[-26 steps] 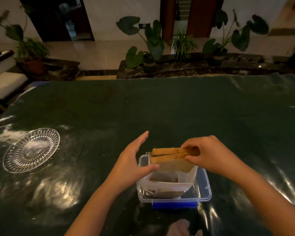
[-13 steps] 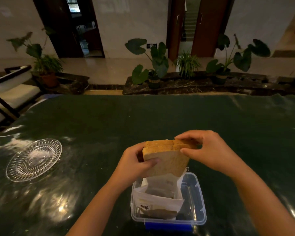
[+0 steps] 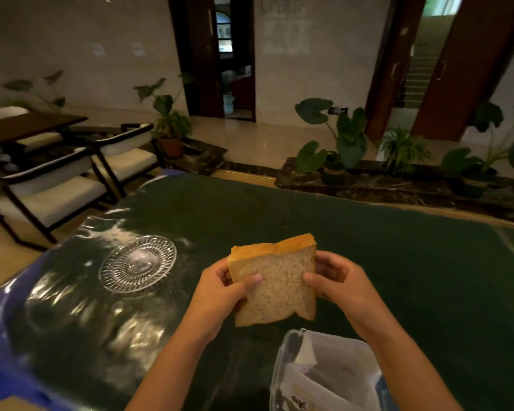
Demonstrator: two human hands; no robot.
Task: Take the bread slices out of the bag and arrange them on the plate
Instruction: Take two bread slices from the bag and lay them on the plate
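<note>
Bread slices (image 3: 275,287) stand upright, clamped between left hand (image 3: 224,289) and right hand (image 3: 337,284) fingers; glass plate (image 3: 137,264) lies left, nearer the left hand.

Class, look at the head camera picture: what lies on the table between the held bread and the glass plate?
Nothing: in the head view, only bare dark green table separates the bread and glass plate.

Bare forearms, sleeveless, hands without gloves or rings.
</note>
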